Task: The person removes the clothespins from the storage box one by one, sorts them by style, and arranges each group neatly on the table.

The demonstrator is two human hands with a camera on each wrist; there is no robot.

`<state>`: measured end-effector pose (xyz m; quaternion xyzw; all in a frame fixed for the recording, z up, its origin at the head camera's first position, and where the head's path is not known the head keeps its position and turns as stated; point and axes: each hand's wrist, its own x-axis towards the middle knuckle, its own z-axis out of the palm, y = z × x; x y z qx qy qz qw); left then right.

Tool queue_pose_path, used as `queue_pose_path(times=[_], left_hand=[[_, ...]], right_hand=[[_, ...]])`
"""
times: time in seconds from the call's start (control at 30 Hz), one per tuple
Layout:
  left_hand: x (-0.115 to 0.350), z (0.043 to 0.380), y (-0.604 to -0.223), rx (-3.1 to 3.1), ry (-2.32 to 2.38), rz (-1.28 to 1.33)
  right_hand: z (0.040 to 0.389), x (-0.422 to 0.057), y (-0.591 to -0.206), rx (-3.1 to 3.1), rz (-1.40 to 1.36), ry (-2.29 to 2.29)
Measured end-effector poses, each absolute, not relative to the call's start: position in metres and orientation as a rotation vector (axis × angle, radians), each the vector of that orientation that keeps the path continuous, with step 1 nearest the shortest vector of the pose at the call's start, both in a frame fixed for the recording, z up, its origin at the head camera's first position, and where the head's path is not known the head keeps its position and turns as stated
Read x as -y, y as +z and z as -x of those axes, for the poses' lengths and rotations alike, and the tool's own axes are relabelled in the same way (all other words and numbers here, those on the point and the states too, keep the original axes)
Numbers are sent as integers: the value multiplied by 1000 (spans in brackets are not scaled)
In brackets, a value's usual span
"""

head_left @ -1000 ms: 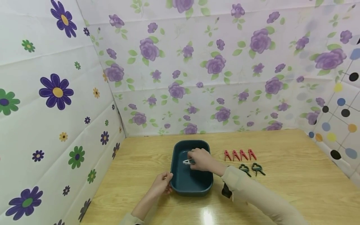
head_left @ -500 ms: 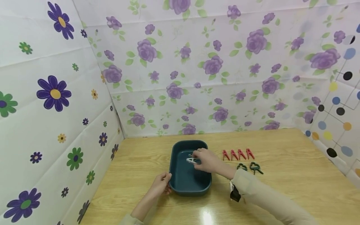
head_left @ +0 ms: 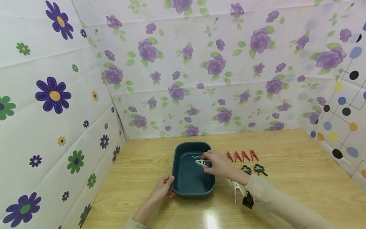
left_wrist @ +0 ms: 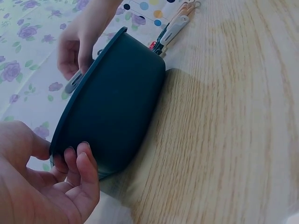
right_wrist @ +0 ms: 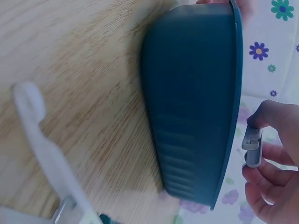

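Observation:
A dark teal plastic basin (head_left: 190, 193) stands on the wooden table. My left hand (head_left: 164, 187) pinches its left rim, thumb over the edge and fingers curled against the outer wall, as the left wrist view also shows. Above the basin's right side, my right hand (head_left: 218, 163) pinches a white clothespin (head_left: 201, 163) between thumb and fingers. In the right wrist view this clothespin (right_wrist: 252, 147) is beyond the basin's rim, seen end on. A thin pale-outlined piece (head_left: 196, 157) shows in the basin behind it, partly covered by my right hand.
Right of the basin lie a row of red clothespins (head_left: 245, 156) and dark green clips (head_left: 259, 169). Another white clothespin (head_left: 235, 191) lies under my right forearm. Tan clips (left_wrist: 183, 14) show in the left wrist view. Flowered sheets (head_left: 160, 105) hang behind the table.
My right hand has moved a little to the right with the white clothespin, uncovering more of the pale piece and of the white clothespin on the table. My left hand stays on the rim.

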<state>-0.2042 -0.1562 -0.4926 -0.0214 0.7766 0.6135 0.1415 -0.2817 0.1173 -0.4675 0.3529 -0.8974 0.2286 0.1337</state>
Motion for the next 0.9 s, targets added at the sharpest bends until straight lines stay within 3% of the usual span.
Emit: queue_pose_path(times=[0.2,0.43,0.9], left_hand=[[150,193,-470,-2225,1798,41],[150,192,-470,-2229,1792,42],[159,207,-497,-2191,1784,37]], right_hand=[[277,-135,-463,2643,-941,693],[275,-154,-465,2628,-897,747],[267,-197,-473,2817,-665,693]])
